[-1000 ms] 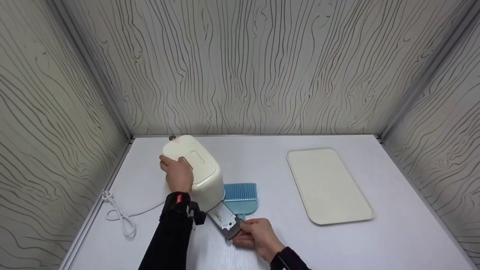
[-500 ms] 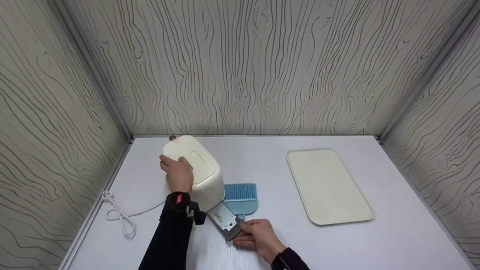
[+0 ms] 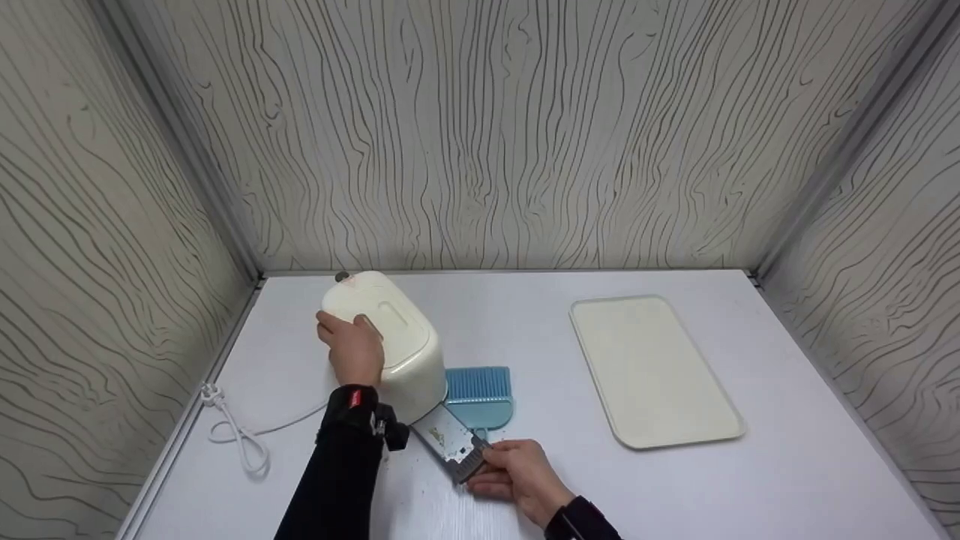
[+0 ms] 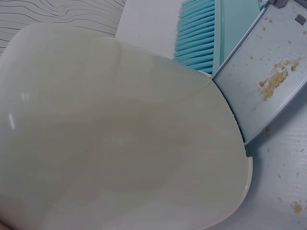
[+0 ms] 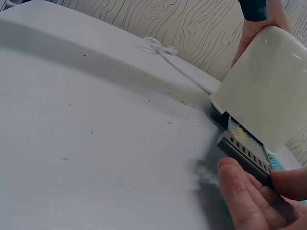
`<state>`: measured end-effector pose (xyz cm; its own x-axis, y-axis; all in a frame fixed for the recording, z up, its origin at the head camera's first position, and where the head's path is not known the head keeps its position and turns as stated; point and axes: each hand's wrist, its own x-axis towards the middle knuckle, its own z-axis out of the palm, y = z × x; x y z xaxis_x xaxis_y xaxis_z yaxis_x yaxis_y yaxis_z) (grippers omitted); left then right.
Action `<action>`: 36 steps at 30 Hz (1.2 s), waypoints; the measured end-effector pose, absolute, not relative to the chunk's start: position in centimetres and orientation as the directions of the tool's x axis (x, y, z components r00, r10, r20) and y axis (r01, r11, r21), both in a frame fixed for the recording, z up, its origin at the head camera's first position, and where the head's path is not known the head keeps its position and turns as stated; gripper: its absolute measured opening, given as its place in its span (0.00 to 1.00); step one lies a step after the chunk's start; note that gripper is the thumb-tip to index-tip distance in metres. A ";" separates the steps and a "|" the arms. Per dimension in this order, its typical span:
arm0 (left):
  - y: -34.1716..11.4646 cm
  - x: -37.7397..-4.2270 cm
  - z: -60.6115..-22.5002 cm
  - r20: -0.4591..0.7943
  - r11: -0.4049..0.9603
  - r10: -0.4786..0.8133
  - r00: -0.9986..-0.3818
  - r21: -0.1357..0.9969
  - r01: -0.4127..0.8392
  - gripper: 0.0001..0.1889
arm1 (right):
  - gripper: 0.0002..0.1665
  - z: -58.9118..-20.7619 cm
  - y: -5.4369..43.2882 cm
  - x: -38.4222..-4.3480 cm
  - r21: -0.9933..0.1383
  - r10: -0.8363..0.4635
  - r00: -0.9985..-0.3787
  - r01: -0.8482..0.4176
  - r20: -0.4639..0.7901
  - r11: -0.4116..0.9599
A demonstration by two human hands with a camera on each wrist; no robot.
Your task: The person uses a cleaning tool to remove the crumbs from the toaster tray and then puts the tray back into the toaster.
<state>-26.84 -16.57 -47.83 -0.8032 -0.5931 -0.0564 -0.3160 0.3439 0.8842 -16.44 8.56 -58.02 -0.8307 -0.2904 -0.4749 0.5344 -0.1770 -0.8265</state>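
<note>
**Both hands on: cream appliance w/ crumb tray partway out**

OK so L to R, everything rel. to the cream appliance (image 3: 405,337).

Far L of it there's a white plug (image 3: 211,393) w/ its cord (image 5: 167,49) looped up, the rest running along the tabletop (image 3: 540,330) to the appliance.

L hand (image 3: 354,349) is on the appliance's L side: thumb on top, apart from the other fingers, which bend over the side, so it's gripping that edge. Can't tell how hard tbh. Black sleeve (image 3: 334,480) comes up from the front.

Metal crumb tray (image 3: 444,436) sticks out of the appliance's near R end, approx. angled toward the person, w/ a yellowish clump of crumbs (image 4: 273,85) on it plus a few strays. More bits (image 5: 182,102) are scattered on the tabletop in front of the appliance.

Blue brush (image 3: 480,397) lies just R of the appliance, bristles pointing away from the person, partly hidden by it.

R hand (image 3: 521,476), front R of the appliance, has thumb + fingers clamped on the tray's dark grey end (image 5: 247,155), thumb on one side, fingers on the other.

Well R of the appliance: a rectangular cream board (image 3: 660,371) w/ a raised rim, lying flat.
</note>
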 end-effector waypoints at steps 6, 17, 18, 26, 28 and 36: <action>-16.6 -26.9 -47.9 -0.056 0.342 -0.595 -0.802 0.885 -0.315 0.37 | 0.13 -58.3 8.7 -16.4 -0.822 -0.304 -0.827 0.539 -0.473 -0.185; -16.7 -26.9 -47.9 -0.073 0.323 -0.591 -0.803 0.891 -0.319 0.38 | 0.15 -58.9 8.8 -16.6 -0.815 -0.319 -0.827 0.538 -0.463 -0.214; -16.8 -26.9 -47.9 -0.073 0.324 -0.590 -0.804 0.891 -0.319 0.38 | 0.15 -58.9 8.8 -16.5 -0.816 -0.318 -0.829 0.537 -0.461 -0.216; -16.7 -27.0 -48.0 -0.050 0.334 -0.603 -0.796 0.891 -0.309 0.38 | 0.18 -59.4 9.0 -16.4 -0.819 -0.320 -0.838 0.523 -0.442 -0.237; -16.6 -26.9 -47.9 -0.040 0.339 -0.609 -0.792 0.889 -0.306 0.38 | 0.18 -59.4 9.0 -16.4 -0.819 -0.322 -0.838 0.522 -0.440 -0.239; -16.7 -26.9 -47.9 -0.053 0.338 -0.601 -0.797 0.887 -0.314 0.38 | 0.16 -59.3 9.7 -16.5 -0.815 -0.312 -0.838 0.526 -0.448 -0.243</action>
